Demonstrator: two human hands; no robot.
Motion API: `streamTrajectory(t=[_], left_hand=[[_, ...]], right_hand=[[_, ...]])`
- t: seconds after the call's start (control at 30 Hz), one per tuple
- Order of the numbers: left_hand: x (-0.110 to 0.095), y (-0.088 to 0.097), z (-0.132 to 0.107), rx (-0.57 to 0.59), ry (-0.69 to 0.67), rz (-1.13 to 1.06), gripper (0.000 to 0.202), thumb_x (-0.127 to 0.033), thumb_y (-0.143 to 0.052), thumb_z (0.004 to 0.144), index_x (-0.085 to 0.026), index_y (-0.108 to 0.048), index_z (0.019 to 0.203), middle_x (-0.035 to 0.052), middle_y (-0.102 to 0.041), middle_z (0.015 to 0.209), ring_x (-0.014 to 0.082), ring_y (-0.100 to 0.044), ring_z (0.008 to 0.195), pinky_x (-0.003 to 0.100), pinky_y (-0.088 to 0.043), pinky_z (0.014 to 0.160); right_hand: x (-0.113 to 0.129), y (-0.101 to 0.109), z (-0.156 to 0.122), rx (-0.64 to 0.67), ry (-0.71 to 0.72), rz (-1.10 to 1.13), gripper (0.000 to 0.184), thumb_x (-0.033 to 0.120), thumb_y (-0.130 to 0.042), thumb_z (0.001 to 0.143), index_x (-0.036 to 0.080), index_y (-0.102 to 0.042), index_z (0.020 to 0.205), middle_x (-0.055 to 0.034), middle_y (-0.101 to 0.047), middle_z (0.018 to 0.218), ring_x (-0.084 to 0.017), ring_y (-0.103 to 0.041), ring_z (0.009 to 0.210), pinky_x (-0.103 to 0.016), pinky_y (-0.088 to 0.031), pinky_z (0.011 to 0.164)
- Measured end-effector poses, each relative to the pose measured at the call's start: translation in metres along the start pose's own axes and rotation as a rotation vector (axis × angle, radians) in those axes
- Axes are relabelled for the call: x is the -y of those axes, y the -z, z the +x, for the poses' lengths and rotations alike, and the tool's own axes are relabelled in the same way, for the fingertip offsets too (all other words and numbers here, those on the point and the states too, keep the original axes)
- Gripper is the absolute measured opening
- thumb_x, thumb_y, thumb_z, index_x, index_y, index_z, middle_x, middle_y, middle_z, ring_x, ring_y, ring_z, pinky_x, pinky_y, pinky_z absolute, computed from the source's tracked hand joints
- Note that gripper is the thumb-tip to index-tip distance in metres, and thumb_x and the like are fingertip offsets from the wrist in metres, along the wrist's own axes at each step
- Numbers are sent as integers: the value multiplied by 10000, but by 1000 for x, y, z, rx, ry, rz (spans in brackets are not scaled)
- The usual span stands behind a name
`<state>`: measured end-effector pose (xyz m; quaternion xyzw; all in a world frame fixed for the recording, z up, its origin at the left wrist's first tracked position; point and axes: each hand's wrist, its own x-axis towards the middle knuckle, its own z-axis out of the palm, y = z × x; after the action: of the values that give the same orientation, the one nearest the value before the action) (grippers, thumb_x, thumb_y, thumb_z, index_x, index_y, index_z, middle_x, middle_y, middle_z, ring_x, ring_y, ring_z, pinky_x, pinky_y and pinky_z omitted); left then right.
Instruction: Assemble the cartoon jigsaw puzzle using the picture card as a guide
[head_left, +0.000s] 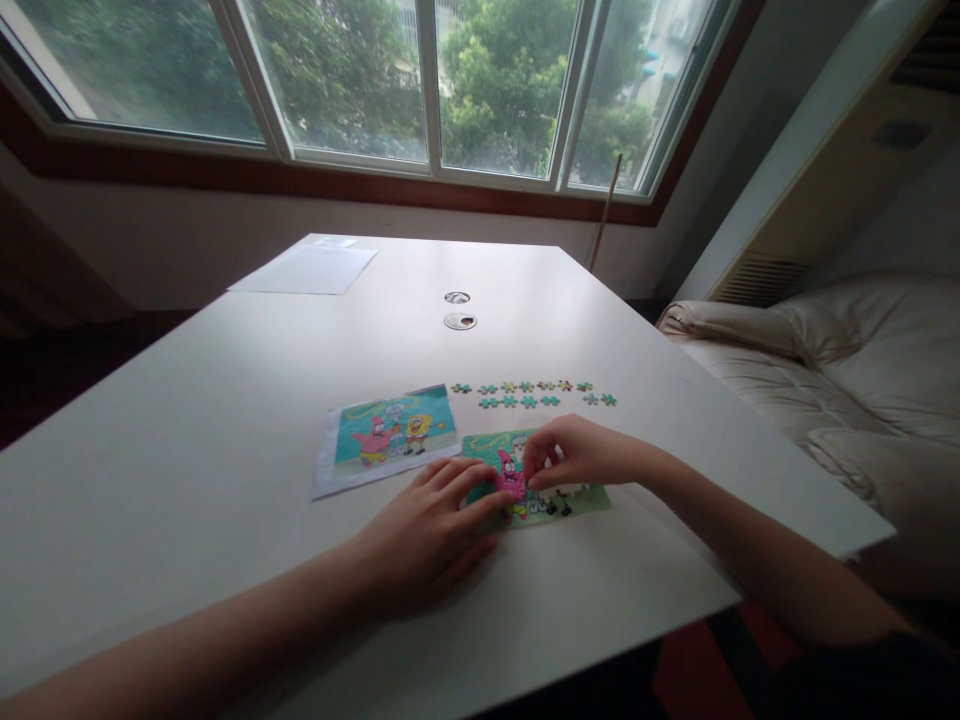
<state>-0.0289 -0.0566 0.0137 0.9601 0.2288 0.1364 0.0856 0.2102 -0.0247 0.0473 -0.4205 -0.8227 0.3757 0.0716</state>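
A partly assembled cartoon jigsaw puzzle [581, 497] lies on the white table [225, 430] in front of me. My left hand [427, 530] rests flat beside it, fingers stretched out and touching the puzzle's left edge. My right hand [577, 455] is curled over the puzzle's middle, fingertips pinched down on it; whether a piece is under them is hidden. To the left lies a printed reference picture [386, 435] showing the same cartoon. Several loose puzzle pieces [532, 393] are lined up in two rows just beyond the puzzle.
A sheet of white paper [307, 270] lies at the table's far left. Two round cable ports [459, 310] sit mid-table. A cream sofa [847, 380] stands to the right, close to the table edge. Windows run along the back wall.
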Motion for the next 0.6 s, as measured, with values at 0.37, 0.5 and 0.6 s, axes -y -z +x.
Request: streamTrajectory(t=[0.37,0.5,0.6], left_hand=[[-1,1,0,-21,-5,11,384,-243,-441,862,-259,-451,1246,101,-494,1205,273,-454,1086,474,-374,929],[-1,0,0,-32,-7,8,376,-252,-433,870,-258,-459,1246,106,-502,1188,279,-460,1079,485,-378,924],[-1,1,0,-20,-2,-7,387,-246,-438,871,-255,-452,1258,106,-497,1194,277,-463,1078,484,-376,929]], right_hand=[[-2,-6,2,-36,25,-89,83,226,-671,688,176,-682,753,34,-591,624,-78,-492,557,-184,-363,528],[-4,0,1,-28,38,-88,116,277,-657,719,178,-678,775,25,-593,639,-88,-501,573,-189,-366,525],[-12,14,-1,-84,54,-104,150,311,-619,759,173,-666,799,0,-618,699,-102,-518,621,-201,-388,559]])
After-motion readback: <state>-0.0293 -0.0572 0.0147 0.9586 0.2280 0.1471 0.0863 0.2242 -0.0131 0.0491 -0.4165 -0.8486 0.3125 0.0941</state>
